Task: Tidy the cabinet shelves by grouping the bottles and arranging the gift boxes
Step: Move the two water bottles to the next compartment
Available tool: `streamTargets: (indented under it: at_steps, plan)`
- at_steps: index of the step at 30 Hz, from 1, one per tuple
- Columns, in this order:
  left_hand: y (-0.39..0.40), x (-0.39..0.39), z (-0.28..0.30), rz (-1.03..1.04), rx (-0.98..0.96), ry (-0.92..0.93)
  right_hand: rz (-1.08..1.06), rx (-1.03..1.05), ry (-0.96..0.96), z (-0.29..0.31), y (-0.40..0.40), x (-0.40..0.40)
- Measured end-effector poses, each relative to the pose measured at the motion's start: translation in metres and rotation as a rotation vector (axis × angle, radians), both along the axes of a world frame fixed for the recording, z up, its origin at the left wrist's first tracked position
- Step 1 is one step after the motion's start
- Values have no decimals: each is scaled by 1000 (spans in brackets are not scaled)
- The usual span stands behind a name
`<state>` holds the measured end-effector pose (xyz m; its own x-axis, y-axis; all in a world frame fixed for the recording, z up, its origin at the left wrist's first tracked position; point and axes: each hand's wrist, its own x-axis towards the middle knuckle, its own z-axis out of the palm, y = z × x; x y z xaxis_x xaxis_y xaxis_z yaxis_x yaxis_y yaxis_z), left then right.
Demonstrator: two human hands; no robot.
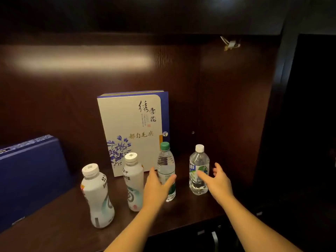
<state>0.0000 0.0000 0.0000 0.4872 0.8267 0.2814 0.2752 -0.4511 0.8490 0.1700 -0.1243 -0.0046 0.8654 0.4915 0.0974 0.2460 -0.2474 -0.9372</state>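
Note:
Several bottles stand upright on a dark wooden shelf [181, 211]. Two white drink bottles are at the left: one near the front [97, 195], one further back [132, 180]. A clear water bottle with a green cap [165, 166] stands in the middle, and a clear water bottle with a white cap [198, 168] to its right. My left hand [156, 188] is open just in front of the green-capped bottle, its fingers on either side of it. My right hand [217, 180] is open beside the white-capped bottle. A cream and blue gift box [130, 128] stands upright behind the bottles.
A dark blue gift box [31, 177] leans at the left end of the shelf. The cabinet's back panel [227, 106] and right side wall [269, 124] close in the space. A small white clip [231, 44] hangs near the top right.

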Motion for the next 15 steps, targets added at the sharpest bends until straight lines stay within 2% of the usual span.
streamTargets:
  at_steps: [6, 9, 15]
  plan:
    - [12, 25, -36, 8, -181, -107, 87, 105, 133, -41, 27, 7]
    - [19, 38, -49, 34, -207, -153, 77, 188, 154, -55, 39, 12]
    - [24, 49, -61, 124, -182, -188, 5, 197, 86, -67, 50, 17]
